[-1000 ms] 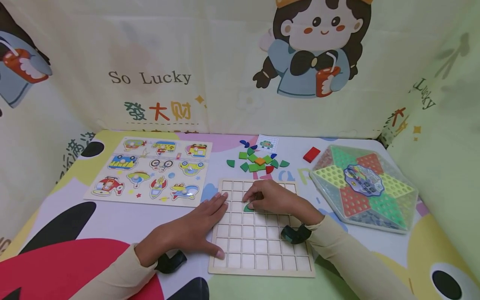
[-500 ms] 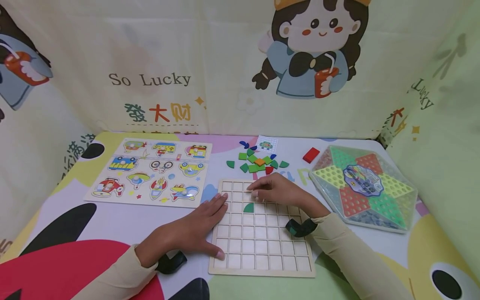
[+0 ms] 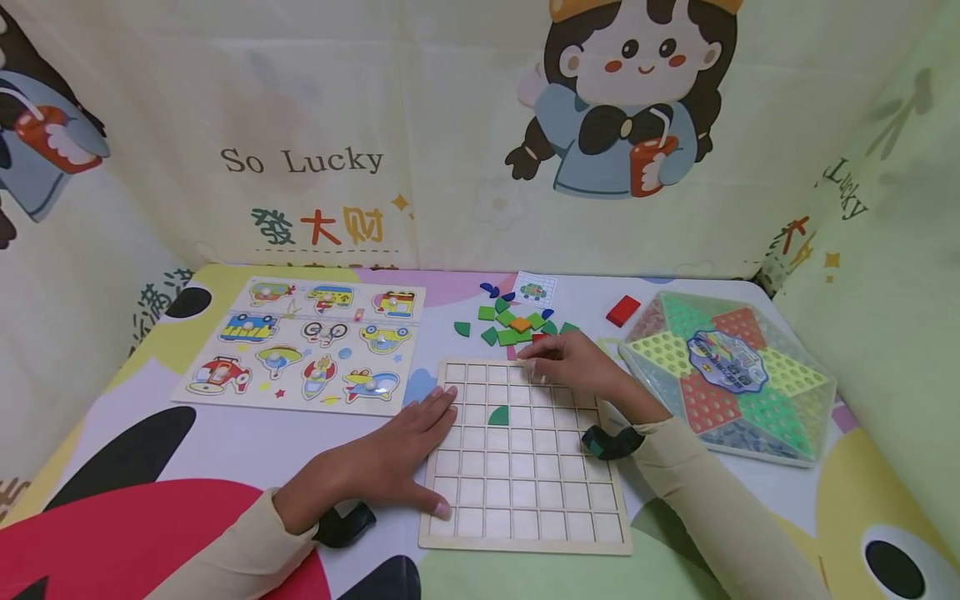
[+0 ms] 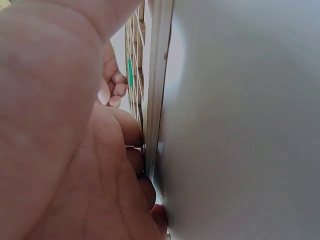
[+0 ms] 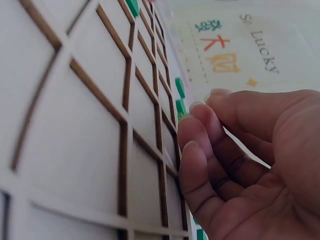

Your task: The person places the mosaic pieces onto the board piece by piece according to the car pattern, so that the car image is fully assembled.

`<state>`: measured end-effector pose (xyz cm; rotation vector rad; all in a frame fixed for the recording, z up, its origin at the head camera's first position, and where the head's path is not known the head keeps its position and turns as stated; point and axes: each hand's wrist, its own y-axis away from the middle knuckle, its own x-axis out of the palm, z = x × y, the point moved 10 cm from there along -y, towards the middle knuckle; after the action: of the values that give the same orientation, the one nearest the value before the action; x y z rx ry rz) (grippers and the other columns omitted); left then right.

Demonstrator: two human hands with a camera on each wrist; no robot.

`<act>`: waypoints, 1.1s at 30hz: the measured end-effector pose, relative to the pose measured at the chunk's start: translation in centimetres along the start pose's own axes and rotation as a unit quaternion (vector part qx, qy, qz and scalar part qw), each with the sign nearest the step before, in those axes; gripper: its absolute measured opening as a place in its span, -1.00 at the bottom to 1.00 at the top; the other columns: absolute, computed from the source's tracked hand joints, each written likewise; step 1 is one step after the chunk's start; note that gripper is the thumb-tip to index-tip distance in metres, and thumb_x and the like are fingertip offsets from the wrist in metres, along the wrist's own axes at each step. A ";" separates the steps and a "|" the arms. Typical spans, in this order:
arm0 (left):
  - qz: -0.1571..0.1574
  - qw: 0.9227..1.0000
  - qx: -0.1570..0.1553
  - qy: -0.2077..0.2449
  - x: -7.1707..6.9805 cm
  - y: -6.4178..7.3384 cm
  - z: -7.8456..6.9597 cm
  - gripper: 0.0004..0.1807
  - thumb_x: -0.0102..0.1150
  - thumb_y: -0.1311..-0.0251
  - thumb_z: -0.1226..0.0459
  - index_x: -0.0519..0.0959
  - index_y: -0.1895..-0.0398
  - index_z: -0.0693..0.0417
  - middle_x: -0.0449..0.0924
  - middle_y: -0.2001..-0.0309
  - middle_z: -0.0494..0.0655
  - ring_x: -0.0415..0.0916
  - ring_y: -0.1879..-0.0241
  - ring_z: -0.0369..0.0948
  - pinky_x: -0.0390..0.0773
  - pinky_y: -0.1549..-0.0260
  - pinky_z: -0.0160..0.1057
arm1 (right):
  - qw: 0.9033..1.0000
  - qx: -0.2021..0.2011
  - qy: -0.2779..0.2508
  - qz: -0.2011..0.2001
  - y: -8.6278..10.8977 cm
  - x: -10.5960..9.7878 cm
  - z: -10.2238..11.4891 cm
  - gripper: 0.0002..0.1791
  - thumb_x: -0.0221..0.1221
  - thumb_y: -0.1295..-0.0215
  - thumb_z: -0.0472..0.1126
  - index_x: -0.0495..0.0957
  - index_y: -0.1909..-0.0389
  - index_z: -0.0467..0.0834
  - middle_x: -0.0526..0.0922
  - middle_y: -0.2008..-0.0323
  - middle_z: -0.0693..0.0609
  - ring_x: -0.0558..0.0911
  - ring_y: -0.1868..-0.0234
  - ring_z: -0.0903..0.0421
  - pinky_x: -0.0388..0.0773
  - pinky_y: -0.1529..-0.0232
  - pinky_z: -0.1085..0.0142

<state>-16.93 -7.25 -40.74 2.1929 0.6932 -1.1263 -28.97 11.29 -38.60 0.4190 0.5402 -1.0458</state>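
Cream cloth (image 3: 450, 125) printed with cartoon figures hangs behind a colourfully patterned table (image 3: 247, 450). The person's left hand (image 3: 386, 462) lies spread, fingers and thumb on the left margin of a pale wooden grid board (image 3: 525, 547). Their right hand (image 3: 573, 367) is over the board's far edge, palm down, fingers loosely bent, near scattered small green, blue, orange and red pieces (image 3: 507, 337). One flat green quarter-circle piece (image 3: 498, 415) sits in a far-left cell, its curve facing away and left.

Your left hand (image 3: 393, 454) lies palm down, thumb (image 3: 426, 500) spread wide, your right hand (image 3: 577, 364) hovers farther forward, fingers (image 5: 194, 167) loosely curled, both forearms (image 3: 720, 504) angled inward
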 end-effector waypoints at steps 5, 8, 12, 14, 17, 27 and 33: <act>0.002 1.000 -0.003 0.003 0.1 0.0 0.1 0.28 0.30 0.09 -0.34 -0.05 -0.54 0.16 -0.36 -0.57 -0.06 -0.48 -0.50 -0.11 -0.20 -0.41 0.06 | 0.999 0.026 -0.005 -0.027 -0.6 -1.2 -1.2 -0.80 0.22 -0.34 -0.24 0.72 0.09 -0.16 0.70 0.17 0.01 0.56 0.18 0.04 0.54 0.29 0.28; 0.001 1.000 -0.001 -0.002 0.1 -0.1 0.1 0.27 0.28 0.08 -0.35 -0.05 -0.54 0.16 -0.36 -0.57 -0.07 -0.48 -0.51 -0.12 -0.19 -0.41 0.05 | 0.997 0.059 -0.021 -0.049 -1.0 -2.2 -2.1 -0.81 0.22 -0.34 -0.24 0.72 0.11 -0.17 0.71 0.19 0.00 0.56 0.12 0.02 0.53 0.24 0.30; 0.000 1.000 0.000 -0.008 0.1 -0.1 0.1 0.27 0.28 0.08 -0.34 -0.05 -0.54 0.17 -0.35 -0.57 -0.05 -0.47 -0.51 -0.11 -0.18 -0.41 0.04 | 0.994 0.076 -0.034 -0.064 -1.5 -3.0 -2.6 -0.81 0.22 -0.35 -0.26 0.71 0.10 -0.21 0.71 0.15 -0.05 0.55 0.03 -0.02 0.53 0.09 0.26; 0.001 1.000 -0.001 -0.008 0.1 0.0 0.1 0.27 0.29 0.08 -0.33 -0.05 -0.54 0.18 -0.35 -0.57 -0.05 -0.47 -0.51 -0.10 -0.19 -0.41 0.04 | 0.994 0.078 -0.033 -0.068 -1.8 -3.3 -2.7 -0.80 0.20 -0.35 -0.26 0.70 0.09 -0.20 0.70 0.13 -0.05 0.54 -0.01 -0.02 0.52 0.02 0.21; 0.000 1.000 -0.002 -0.007 0.1 0.0 0.1 0.27 0.30 0.08 -0.33 -0.05 -0.54 0.18 -0.34 -0.57 -0.04 -0.46 -0.51 -0.10 -0.18 -0.41 0.05 | 0.994 0.077 -0.028 -0.075 -2.2 -3.6 -2.8 -0.78 0.19 -0.36 -0.24 0.69 0.06 -0.19 0.70 0.12 -0.05 0.55 -0.02 -0.01 0.52 -0.01 0.17; 0.002 1.000 -0.001 -0.003 0.0 0.0 0.0 0.27 0.29 0.07 -0.33 -0.06 -0.54 0.16 -0.36 -0.57 -0.07 -0.48 -0.51 -0.12 -0.19 -0.41 0.04 | 0.991 0.084 -0.026 -0.102 -3.5 -4.6 -3.1 -0.75 0.18 -0.38 -0.24 0.67 0.00 -0.19 0.67 0.06 -0.08 0.56 0.03 -0.01 0.55 0.08 0.21; 0.001 1.000 -0.005 -0.005 0.0 0.0 0.1 0.28 0.29 0.09 -0.34 -0.06 -0.54 0.15 -0.36 -0.57 -0.08 -0.48 -0.51 -0.13 -0.19 -0.41 0.04 | 0.987 0.099 -0.020 -0.125 -3.9 -5.3 -3.3 -0.72 0.14 -0.41 -0.26 0.63 -0.06 -0.21 0.63 -0.03 -0.13 0.54 -0.05 -0.04 0.57 0.03 0.17</act>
<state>-16.94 -7.34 -40.79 2.1782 0.6896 -1.1296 -35.27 15.13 -38.27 0.5136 0.4625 -1.3533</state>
